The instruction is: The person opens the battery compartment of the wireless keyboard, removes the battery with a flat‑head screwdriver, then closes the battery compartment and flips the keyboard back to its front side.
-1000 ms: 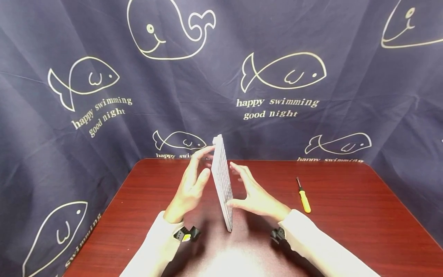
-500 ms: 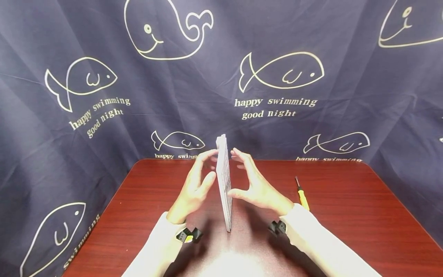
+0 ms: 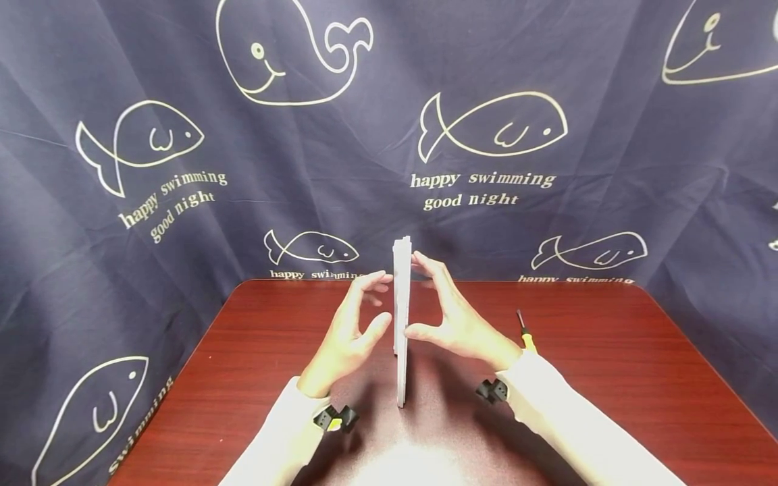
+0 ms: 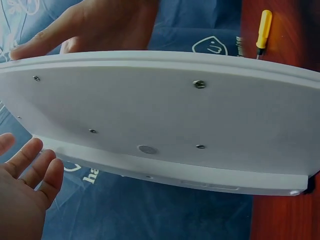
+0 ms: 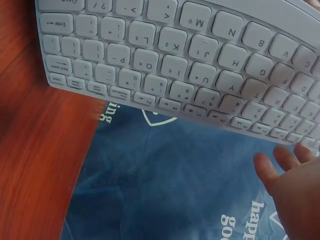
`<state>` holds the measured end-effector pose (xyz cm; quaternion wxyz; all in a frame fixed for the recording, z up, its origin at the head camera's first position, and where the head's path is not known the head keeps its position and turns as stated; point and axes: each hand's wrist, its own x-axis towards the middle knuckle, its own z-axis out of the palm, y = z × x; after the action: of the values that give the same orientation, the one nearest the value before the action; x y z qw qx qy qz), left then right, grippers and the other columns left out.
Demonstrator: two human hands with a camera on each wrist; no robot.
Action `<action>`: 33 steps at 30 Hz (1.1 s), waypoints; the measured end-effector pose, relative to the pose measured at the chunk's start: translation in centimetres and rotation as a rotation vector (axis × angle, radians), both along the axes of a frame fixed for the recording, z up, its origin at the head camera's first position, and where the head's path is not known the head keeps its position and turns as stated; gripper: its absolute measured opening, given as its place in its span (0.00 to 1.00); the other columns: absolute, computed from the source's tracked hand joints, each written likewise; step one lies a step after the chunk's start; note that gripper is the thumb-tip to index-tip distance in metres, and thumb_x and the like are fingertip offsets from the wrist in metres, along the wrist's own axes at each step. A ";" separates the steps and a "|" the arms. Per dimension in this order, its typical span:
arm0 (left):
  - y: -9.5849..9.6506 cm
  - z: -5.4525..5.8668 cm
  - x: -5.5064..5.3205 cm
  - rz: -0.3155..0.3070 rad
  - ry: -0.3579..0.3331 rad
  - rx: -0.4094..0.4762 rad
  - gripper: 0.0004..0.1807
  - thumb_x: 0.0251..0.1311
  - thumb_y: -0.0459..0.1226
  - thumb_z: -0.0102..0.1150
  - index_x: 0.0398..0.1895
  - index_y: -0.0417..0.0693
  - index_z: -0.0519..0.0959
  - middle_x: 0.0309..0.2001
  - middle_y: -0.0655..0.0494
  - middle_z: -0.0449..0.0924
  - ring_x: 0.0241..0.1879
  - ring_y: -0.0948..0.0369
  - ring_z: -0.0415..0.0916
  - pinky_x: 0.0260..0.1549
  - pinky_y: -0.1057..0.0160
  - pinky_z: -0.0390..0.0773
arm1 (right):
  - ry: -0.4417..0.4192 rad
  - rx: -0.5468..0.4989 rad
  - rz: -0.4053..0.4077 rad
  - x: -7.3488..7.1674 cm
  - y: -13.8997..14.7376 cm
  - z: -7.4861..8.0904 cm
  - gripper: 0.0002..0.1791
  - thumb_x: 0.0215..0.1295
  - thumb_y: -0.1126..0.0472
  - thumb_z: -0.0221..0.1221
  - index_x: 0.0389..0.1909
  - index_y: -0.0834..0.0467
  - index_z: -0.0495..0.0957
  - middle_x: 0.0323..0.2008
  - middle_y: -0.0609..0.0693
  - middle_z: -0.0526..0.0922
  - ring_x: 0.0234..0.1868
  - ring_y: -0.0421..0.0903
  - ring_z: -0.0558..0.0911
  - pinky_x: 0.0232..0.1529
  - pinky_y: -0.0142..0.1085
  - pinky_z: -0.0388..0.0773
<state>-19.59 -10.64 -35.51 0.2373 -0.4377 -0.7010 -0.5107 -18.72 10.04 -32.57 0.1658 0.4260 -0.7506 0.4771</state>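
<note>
Half hid one yellow screwdriver (image 3: 527, 341) behind right sleeve (image 3: 559, 405). Stood one keyboard (image 3: 402, 304) upright over the red table (image 3: 632, 385) between left hand (image 3: 348, 341) and right hand (image 3: 458, 325), with fingers spread; could not confirm left contact. Read "happy swimming" and "good night" on cloth (image 3: 365, 155), "Enter" on one key (image 5: 56, 23). Counted two wrist cameras (image 3: 491, 390).

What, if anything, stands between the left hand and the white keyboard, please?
Nothing visible does. The left hand is right beside the white keyboard, on its back side, though contact is unclear; the yellow-handled screwdriver lies on the table beyond the right hand, on the keyboard's other side.
</note>
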 end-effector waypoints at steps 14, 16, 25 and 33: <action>0.0 -2.1 -0.1 -0.004 -0.056 -0.015 0.31 0.57 0.33 0.58 0.65 0.40 0.62 0.59 0.46 0.67 0.53 0.50 0.68 0.47 0.57 0.70 | 0.048 0.004 -0.025 -2.1 0.9 -1.1 0.56 0.51 0.37 0.64 0.73 0.54 0.45 0.69 0.51 0.54 0.66 0.51 0.59 0.58 0.49 0.62; 0.0 -2.2 0.0 -0.004 -0.070 -0.021 0.32 0.56 0.31 0.59 0.65 0.41 0.62 0.59 0.48 0.67 0.54 0.50 0.67 0.48 0.57 0.69 | 0.055 0.002 -0.022 -1.4 0.8 -0.2 0.55 0.53 0.37 0.63 0.73 0.58 0.45 0.68 0.56 0.55 0.65 0.53 0.60 0.59 0.49 0.62; 0.0 -1.1 1.6 0.000 -0.146 -0.062 0.36 0.51 0.24 0.61 0.65 0.32 0.58 0.60 0.46 0.64 0.55 0.50 0.67 0.50 0.48 0.67 | 0.037 0.017 -0.019 0.3 1.1 2.5 0.56 0.56 0.36 0.60 0.70 0.70 0.47 0.67 0.66 0.53 0.65 0.59 0.60 0.58 0.56 0.60; -0.2 -3.5 0.5 -0.004 -0.312 -0.162 0.47 0.51 0.35 0.69 0.71 0.52 0.51 0.65 0.54 0.59 0.60 0.53 0.63 0.56 0.47 0.63 | 0.036 0.040 -0.037 0.7 2.0 3.1 0.54 0.56 0.37 0.60 0.71 0.66 0.48 0.68 0.60 0.54 0.65 0.58 0.60 0.61 0.44 0.60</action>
<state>-19.11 -10.80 -39.06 0.0882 -0.3721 -0.7674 -0.5146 -18.02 12.08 -29.49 0.1792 0.4239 -0.7647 0.4510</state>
